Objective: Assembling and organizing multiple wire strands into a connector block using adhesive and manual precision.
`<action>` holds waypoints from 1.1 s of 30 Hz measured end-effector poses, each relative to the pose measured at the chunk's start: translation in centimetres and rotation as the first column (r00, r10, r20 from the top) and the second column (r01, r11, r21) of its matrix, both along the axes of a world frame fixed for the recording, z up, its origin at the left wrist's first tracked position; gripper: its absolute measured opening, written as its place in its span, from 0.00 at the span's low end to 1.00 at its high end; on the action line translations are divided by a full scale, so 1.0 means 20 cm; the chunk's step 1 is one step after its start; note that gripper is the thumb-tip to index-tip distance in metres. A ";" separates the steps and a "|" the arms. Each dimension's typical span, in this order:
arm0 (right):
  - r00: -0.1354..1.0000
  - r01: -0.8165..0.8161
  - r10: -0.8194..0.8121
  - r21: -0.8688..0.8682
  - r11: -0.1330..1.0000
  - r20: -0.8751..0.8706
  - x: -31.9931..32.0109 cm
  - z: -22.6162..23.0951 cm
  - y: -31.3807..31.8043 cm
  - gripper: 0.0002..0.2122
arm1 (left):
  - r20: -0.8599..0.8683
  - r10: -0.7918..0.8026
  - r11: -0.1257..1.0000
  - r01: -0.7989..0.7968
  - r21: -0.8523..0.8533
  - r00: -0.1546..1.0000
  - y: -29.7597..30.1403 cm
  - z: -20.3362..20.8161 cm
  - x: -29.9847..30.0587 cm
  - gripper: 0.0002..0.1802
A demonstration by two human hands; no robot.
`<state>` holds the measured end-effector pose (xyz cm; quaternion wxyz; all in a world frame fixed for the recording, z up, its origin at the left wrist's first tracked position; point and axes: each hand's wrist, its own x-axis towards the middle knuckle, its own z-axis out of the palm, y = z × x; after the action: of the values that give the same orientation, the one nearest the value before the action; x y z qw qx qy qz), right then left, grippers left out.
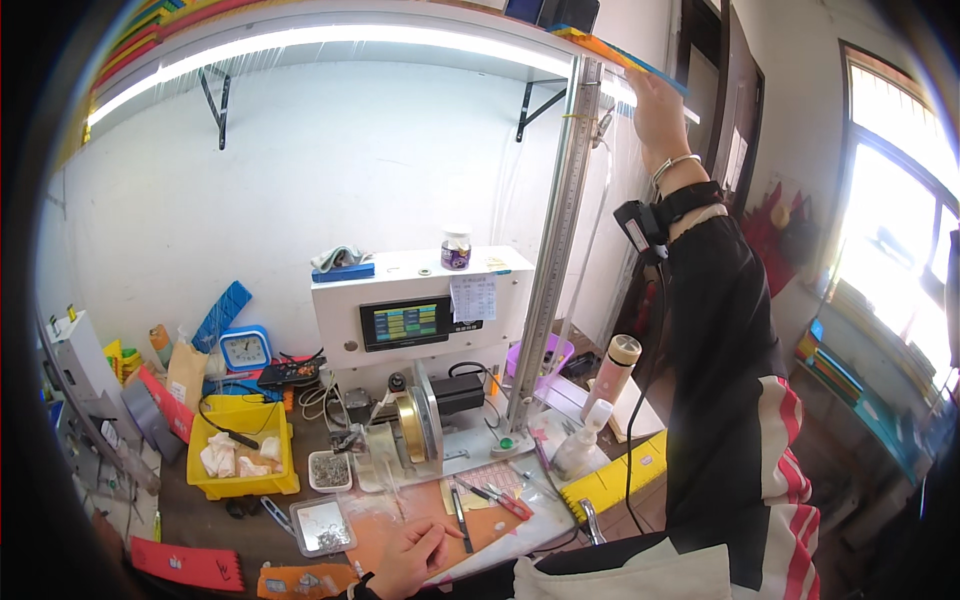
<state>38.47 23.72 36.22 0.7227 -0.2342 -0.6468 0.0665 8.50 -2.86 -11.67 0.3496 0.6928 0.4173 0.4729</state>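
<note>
My right hand is raised high at the upper right, beside the end of the overhead shelf. Its fingers close on the edge of a flat blue and orange board; part of the fingers is hidden behind it. Low at the front of the workbench, my left hand hovers or rests over the orange mat with curled fingers pressed together. Whether anything small is in them does not show. Close to it lie black tweezers and red-handled pliers.
A white machine with a screen and brass wheel stands behind the mat, next to an upright metal rail. Around it are a yellow bin, a tray of small metal parts, a pink bottle and a yellow board.
</note>
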 end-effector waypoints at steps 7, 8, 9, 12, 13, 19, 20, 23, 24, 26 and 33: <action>0.922 0.304 -0.306 0.045 0.952 0.237 -0.01 -0.03 0.18 0.17 | 0.207 -0.038 0.970 0.086 -0.229 0.978 -0.03 0.11 0.03 0.08; 0.950 0.244 -0.239 0.002 0.970 0.202 -0.02 -0.01 0.19 0.17 | 0.170 -0.023 0.990 0.046 -0.133 0.985 -0.03 0.09 0.03 0.08; 0.971 0.181 -0.172 -0.039 0.983 0.163 -0.02 0.00 0.21 0.18 | 0.170 -0.021 0.990 0.044 -0.132 0.985 -0.03 0.07 0.02 0.08; 0.976 0.172 -0.165 -0.039 0.984 0.141 -0.03 0.01 0.22 0.17 | 0.206 -0.013 0.982 0.052 -0.184 0.978 -0.05 0.11 0.01 0.08; 0.976 0.171 -0.163 -0.042 0.984 0.141 -0.04 0.00 0.20 0.17 | 0.257 -0.022 0.958 0.094 -0.272 0.966 -0.06 0.13 0.01 0.08; 0.916 0.400 -0.401 0.079 0.913 0.001 0.01 -0.18 0.00 0.15 | 0.439 -0.055 0.739 0.333 -0.586 0.897 -0.08 0.14 0.06 0.13; 0.975 0.201 -0.201 -0.009 0.980 -0.096 0.02 -0.26 -0.08 0.13 | 0.498 -0.096 0.686 0.420 -0.594 0.862 -0.05 0.08 0.07 0.17; 0.940 -0.331 0.300 -0.224 0.917 -0.161 -0.06 -0.64 -0.54 0.19 | 0.415 -0.167 0.691 0.407 -0.598 0.894 -0.06 0.06 0.11 0.17; 0.925 -0.380 0.361 -0.334 0.862 -0.122 -0.09 -0.81 -0.64 0.21 | 0.384 -0.176 0.695 0.391 -0.603 0.906 -0.05 0.04 0.11 0.17; 0.861 -0.482 0.485 -0.547 0.684 -0.151 -0.21 -1.16 -0.83 0.22 | 0.348 -0.186 0.691 0.374 -0.618 0.919 -0.05 0.01 0.11 0.17; 0.813 -0.580 0.386 -0.661 0.476 -0.436 -0.34 -1.87 -1.07 0.15 | 0.345 -0.411 0.607 0.535 -0.587 0.844 -0.01 0.01 0.25 0.16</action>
<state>31.70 2.32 -1.10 0.5705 -0.3163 -0.5064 0.5640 13.47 -3.01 -11.43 0.7198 0.5632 0.3258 0.2420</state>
